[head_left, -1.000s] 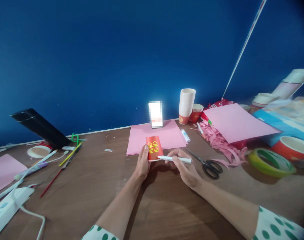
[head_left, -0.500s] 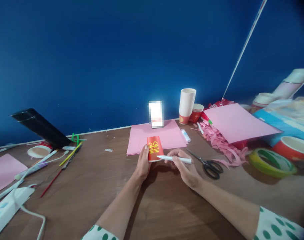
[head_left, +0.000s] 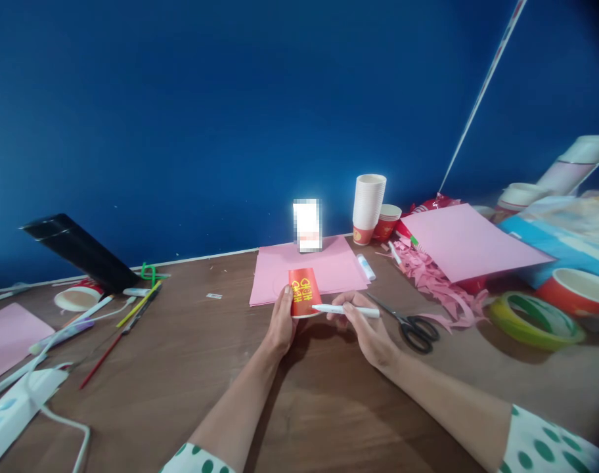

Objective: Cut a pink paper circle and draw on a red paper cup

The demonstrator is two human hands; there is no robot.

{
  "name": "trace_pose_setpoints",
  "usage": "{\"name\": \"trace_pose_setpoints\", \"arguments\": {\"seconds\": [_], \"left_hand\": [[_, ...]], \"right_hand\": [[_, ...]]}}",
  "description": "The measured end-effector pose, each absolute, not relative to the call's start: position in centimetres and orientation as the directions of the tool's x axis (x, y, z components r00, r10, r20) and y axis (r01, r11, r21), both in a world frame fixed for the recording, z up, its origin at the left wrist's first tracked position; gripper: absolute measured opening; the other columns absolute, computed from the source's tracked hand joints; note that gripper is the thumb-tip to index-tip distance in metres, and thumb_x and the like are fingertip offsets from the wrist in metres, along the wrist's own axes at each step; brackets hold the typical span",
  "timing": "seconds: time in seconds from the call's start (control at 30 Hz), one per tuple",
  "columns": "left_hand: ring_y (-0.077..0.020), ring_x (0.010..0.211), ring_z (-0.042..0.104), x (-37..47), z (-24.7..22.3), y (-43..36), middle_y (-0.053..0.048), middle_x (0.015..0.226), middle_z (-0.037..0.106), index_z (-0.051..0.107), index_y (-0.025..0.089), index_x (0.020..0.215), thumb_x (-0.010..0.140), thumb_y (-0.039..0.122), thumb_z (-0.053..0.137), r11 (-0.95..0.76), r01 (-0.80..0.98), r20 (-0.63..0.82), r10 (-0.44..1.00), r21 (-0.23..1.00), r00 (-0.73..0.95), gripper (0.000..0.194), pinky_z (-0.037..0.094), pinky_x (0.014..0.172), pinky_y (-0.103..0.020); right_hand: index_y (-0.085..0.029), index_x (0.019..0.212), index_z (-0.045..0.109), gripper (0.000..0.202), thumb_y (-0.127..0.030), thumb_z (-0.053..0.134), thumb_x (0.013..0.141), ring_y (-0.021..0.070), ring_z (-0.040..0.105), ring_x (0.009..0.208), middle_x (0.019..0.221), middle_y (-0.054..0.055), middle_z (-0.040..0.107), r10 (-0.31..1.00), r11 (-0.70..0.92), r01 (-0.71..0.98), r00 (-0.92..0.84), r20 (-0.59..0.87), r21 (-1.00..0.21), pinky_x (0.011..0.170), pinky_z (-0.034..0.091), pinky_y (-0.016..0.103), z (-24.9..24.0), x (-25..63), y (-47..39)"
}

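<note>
A red paper cup (head_left: 305,293) with yellow double-happiness characters is gripped by my left hand (head_left: 282,323), its white rim toward me. My right hand (head_left: 361,325) has its fingers closed on a white pen (head_left: 351,311). The pen's tip is at the cup's lower right side; whether it touches cannot be made out. Behind the cup lie pink paper sheets (head_left: 274,266), with a small bright blurred-out object (head_left: 308,226) standing at their back edge. Black-handled scissors (head_left: 416,333) rest right of my right hand.
At the back right stand stacked white cups (head_left: 370,200), near shredded pink paper (head_left: 422,276) and a pink sheet (head_left: 477,240). Green-yellow tape (head_left: 533,322) lies farther right. On the left are a black object (head_left: 83,253), a tipped cup (head_left: 77,297), pens, and a white power strip (head_left: 21,404).
The cup has turned slightly in my left hand, shifting its yellow characters a little leftward. My right hand and the pen have moved slightly to the right.
</note>
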State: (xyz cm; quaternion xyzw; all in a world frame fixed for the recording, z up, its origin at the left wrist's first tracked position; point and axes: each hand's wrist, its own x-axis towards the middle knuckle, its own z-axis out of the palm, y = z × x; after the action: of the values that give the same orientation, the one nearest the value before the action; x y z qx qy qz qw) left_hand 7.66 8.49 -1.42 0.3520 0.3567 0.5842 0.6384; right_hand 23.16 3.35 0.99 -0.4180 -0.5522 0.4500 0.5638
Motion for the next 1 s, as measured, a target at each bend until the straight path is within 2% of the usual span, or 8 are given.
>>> {"name": "trace_pose_setpoints", "arguments": {"seconds": [0.2, 0.67, 1.0], "left_hand": [[-0.0146, 0.071, 0.057, 7.57, -1.48, 8.49, -0.002, 0.080, 0.063, 0.057, 0.016, 0.088, 0.076, 0.051, 0.056, 0.085, -0.503, -0.066, 0.996, 0.860, 0.055, 0.037, 0.043, 0.078, -0.030], [-0.0147, 0.072, 0.058, 7.56, -1.65, 8.60, -0.003, 0.081, 0.064, 0.059, 0.015, 0.090, 0.075, 0.052, 0.056, 0.080, -0.495, -0.065, 0.997, 0.865, 0.048, 0.040, 0.043, 0.078, -0.030], [-0.0140, 0.068, 0.057, 7.63, -1.20, 8.40, -0.003, 0.078, 0.064, 0.058, 0.014, 0.087, 0.077, 0.051, 0.055, 0.082, -0.495, -0.056, 0.996, 0.865, 0.068, 0.039, 0.043, 0.077, -0.031]], "right_hand": [[-0.019, 0.081, 0.054, 0.019, -0.035, 0.047, 0.087, 0.0130, 0.056, 0.062, 0.069, 0.001, 0.063, 0.975, 0.222, -0.095, 0.016, 0.222, -0.970, 0.054, 0.042, 0.022, 0.93, 23.07, 3.57], [-0.018, 0.078, 0.056, 0.020, -0.034, 0.047, 0.087, 0.0120, 0.053, 0.058, 0.067, 0.001, 0.064, 0.975, 0.215, -0.052, -0.039, 0.217, -0.975, 0.054, 0.041, 0.022, 0.78, 23.23, 3.55], [-0.018, 0.083, 0.054, 0.018, -0.036, 0.050, 0.086, 0.0113, 0.054, 0.058, 0.070, 0.002, 0.064, 0.986, 0.165, -0.150, -0.009, 0.168, -0.975, 0.054, 0.040, 0.022, 0.66, 22.97, 3.82]]}}
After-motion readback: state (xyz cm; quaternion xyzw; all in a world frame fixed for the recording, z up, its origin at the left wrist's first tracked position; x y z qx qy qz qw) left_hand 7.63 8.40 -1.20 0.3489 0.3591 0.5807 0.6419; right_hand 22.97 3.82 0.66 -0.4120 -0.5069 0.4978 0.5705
